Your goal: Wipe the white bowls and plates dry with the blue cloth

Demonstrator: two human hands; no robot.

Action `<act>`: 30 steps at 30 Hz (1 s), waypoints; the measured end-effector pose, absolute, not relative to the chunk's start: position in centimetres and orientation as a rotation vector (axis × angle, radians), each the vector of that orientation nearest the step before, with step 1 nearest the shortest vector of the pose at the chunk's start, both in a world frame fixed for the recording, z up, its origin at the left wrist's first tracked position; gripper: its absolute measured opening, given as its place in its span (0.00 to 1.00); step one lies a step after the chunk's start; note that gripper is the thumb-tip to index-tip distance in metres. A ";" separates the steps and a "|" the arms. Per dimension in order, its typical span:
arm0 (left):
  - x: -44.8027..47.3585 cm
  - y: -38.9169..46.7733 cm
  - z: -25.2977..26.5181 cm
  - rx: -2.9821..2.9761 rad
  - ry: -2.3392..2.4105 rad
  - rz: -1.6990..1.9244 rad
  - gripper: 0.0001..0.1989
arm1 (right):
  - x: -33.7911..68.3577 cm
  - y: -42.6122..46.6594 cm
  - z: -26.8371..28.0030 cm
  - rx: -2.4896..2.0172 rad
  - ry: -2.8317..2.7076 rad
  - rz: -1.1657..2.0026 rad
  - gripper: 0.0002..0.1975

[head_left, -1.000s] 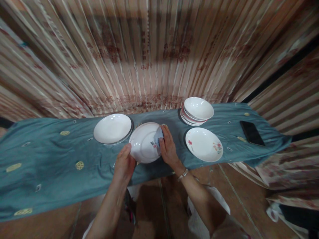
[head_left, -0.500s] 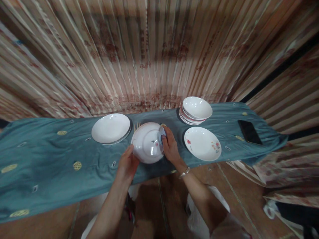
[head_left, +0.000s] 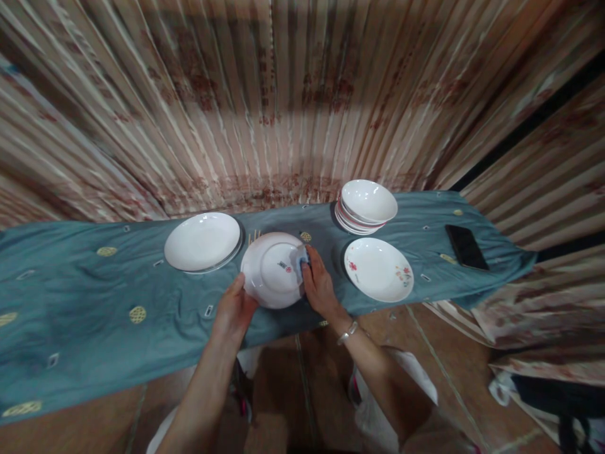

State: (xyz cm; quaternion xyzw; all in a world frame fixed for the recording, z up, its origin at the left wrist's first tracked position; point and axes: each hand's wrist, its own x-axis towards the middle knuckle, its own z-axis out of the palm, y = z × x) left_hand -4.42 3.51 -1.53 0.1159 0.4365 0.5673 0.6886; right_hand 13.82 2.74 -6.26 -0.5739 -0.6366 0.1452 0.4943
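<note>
A white plate [head_left: 265,280] is held up over the table with its underside toward me, showing a small printed mark. My left hand [head_left: 235,307] grips its left rim, thumb on the near face. At the plate's right side my right hand [head_left: 319,282] is closed on a bluish cloth [head_left: 301,257] that touches the underside. To the left lie stacked white plates [head_left: 203,241]. On the right sits a white plate with a flower pattern [head_left: 379,270], and behind it stands a stack of bowls [head_left: 368,202] on plates.
A teal patterned cloth [head_left: 179,328] covers the long narrow table. A dark phone [head_left: 466,246] lies toward its right end. Several light wooden sticks [head_left: 254,236] poke out behind the held plate. A pleated curtain [head_left: 293,113] hangs along the far side.
The held plate has turned, so its printed mark has rotated and shifted. The right hand and cloth have moved a little across the underside. The whole view has shifted slightly.
</note>
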 end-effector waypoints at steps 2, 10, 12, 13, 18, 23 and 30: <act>-4.5 3.6 -1.6 0.255 0.993 1.258 0.16 | 13.7 2.3 -6.4 -1.415 -1.544 0.351 0.26; -4.4 3.7 -1.5 0.265 0.995 1.211 0.15 | 13.3 0.2 -6.3 -1.530 -1.634 0.345 0.29; -4.3 3.8 -1.4 0.259 0.996 1.206 0.15 | 13.2 -0.1 -6.3 -1.551 -1.664 0.346 0.29; -4.2 3.8 -1.3 0.251 1.003 1.206 0.15 | 13.2 -0.3 -6.3 -1.561 -1.676 0.348 0.29; -4.0 4.0 -1.0 0.226 1.029 1.213 0.17 | 13.3 -1.0 -6.3 -1.578 -1.709 0.342 0.29; -3.8 4.0 -0.6 0.190 1.020 1.214 0.17 | 13.2 -1.8 -6.2 -1.594 -1.718 0.333 0.30; -3.2 3.6 0.8 0.143 1.009 1.216 0.19 | 13.2 -2.9 -6.2 -1.586 -1.736 0.344 0.31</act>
